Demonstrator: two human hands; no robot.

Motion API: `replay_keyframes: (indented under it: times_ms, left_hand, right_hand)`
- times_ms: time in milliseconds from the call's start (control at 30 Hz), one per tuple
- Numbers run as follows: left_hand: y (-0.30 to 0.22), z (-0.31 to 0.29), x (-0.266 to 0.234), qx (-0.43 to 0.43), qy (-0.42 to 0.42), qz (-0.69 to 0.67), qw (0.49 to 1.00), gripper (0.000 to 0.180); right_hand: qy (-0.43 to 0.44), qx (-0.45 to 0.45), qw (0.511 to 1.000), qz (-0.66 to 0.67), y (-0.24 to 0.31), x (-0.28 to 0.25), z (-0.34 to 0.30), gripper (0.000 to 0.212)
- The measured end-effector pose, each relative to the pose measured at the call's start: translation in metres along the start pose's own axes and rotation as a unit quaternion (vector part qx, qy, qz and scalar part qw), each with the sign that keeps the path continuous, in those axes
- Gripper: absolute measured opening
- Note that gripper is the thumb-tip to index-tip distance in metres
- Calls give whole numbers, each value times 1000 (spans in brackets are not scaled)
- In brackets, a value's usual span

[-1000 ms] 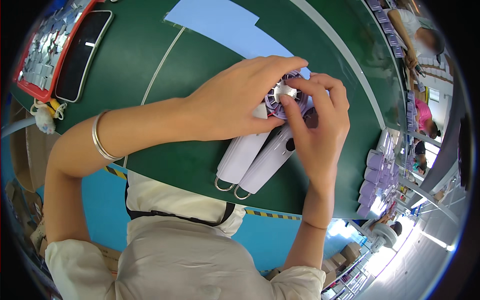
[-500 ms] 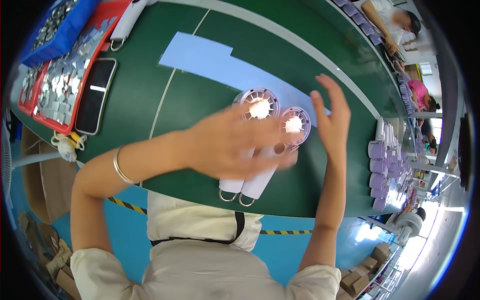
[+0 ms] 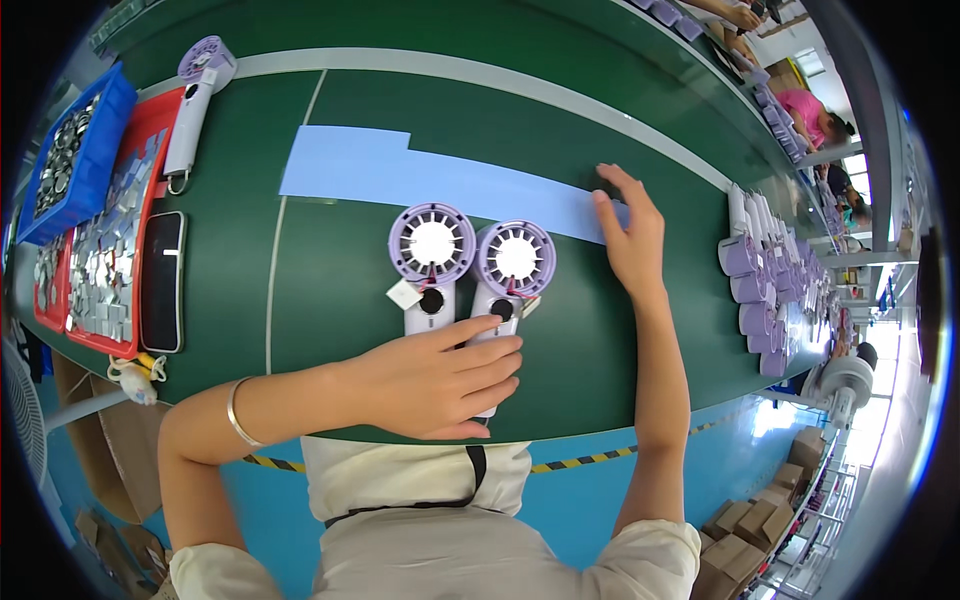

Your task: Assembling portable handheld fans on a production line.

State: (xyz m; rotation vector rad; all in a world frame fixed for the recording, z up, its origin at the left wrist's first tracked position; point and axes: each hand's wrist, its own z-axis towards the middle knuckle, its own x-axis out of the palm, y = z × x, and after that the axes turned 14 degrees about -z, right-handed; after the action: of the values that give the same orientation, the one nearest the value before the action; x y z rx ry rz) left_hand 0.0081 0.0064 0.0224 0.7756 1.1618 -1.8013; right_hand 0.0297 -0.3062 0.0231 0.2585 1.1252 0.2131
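Two small handheld fans lie side by side on the green table, heads away from me. The left fan and the right fan have purple rims, white slotted centres and white handles. A small white square piece on reddish wires sticks out beside the left fan's neck. My left hand lies across both handles, its fingers stretched out and hiding most of them. Off to the right, my right hand rests at the end of a light blue strip, thumb and fingers apart, holding nothing.
At the left, a red tray of small metallic plates has a blue bin on it. A dark-screened phone and another fan lie alongside. Several purple-and-white fans are stacked at the right. Other people sit further off.
My left hand has moved down from the fans' upper parts onto their handles, leaving both heads uncovered. My right hand stays near the blue strip's end. The whole view has shifted.
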Motion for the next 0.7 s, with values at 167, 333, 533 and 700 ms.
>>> replay_keyframes:
  times_ms: [167, 333, 533, 700]
  left_hand:
    - [1, 4, 2, -4, -18, -14, 1000, 60]
    - [-3, 11, 4, -9, -27, 28, 999, 58]
    - [3, 9, 7, -13, -45, 28, 998, 49]
    - [2, 6, 7, -13, -53, 30, 998, 46]
  right_hand:
    - [-10, 72, 993, -89, -34, -23, -24, 28]
    - [-16, 64, 986, -155, -30, -22, -37, 32]
    - [-23, 91, 991, -91, -29, -22, -31, 20]
    - [-12, 128, 989, -68, -28, -21, -19, 14]
